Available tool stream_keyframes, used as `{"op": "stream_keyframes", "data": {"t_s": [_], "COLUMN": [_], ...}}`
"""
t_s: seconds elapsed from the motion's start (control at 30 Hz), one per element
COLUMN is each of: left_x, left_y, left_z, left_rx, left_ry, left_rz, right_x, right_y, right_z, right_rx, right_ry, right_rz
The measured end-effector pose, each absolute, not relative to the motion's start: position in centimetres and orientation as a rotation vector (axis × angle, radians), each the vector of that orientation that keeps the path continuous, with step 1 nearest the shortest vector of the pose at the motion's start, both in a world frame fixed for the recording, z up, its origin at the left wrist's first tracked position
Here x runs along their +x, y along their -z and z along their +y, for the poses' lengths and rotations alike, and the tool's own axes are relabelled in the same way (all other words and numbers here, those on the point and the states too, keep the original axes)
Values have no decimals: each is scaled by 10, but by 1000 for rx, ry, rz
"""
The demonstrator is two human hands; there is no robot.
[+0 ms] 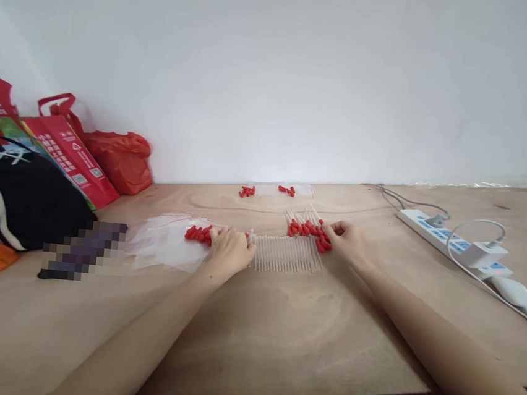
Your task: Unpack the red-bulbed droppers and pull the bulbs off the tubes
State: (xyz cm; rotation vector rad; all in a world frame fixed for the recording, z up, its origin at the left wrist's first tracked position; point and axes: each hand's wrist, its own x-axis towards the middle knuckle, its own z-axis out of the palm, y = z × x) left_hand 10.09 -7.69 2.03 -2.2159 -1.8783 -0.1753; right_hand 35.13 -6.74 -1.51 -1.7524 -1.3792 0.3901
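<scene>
My left hand (228, 251) rests on the wooden table (278, 335), fingers curled over the left end of a row of clear thin tubes (286, 254) with red caps. More red caps (198, 233) lie just left of that hand, on a pile of clear plastic bags (161, 243). My right hand (347, 240) is at the right side of the tubes, its fingers pinched on a bunch of red-capped tubes (307, 228) that fans out toward the wall.
Two small sets of red-capped tubes (268, 190) lie near the wall. Red shopping bags (70, 148) and a black striped bag (16, 198) stand at the left. A white power strip (455, 244) with a plugged-in charger and cables lies at the right.
</scene>
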Motion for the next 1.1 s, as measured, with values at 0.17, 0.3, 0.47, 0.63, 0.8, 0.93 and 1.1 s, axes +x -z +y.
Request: {"op": "stream_keyframes", "data": {"t_s": [0.17,0.3,0.47,0.63,0.8,0.93,1.1], "left_x": [112,108,92,85,90,90,86], "left_y": [-16,-11,-4,9,15,14,14], "left_z": [-71,-70,-83,-96,-98,-99,-104], "left_rx": [-2230,-2232,-2232,-2352,-2408,-2426,-2459], "left_ry": [173,288,742,780,802,804,774], "left_rz": [-1857,-1836,-1487,-980,-886,-883,-836], "right_x": [340,332,320,307,299,295,292], "right_y": [21,23,26,29,31,33,36], "right_z": [-83,-90,-98,-108,-112,-111,-112], "right_rx": [-1625,-1577,-1383,-1155,-1048,-1015,-919], "right_ry": [-330,-245,-109,-5,96,226,330], "right_rz": [-1516,-1646,-1877,-2015,-2055,-2077,-2163]}}
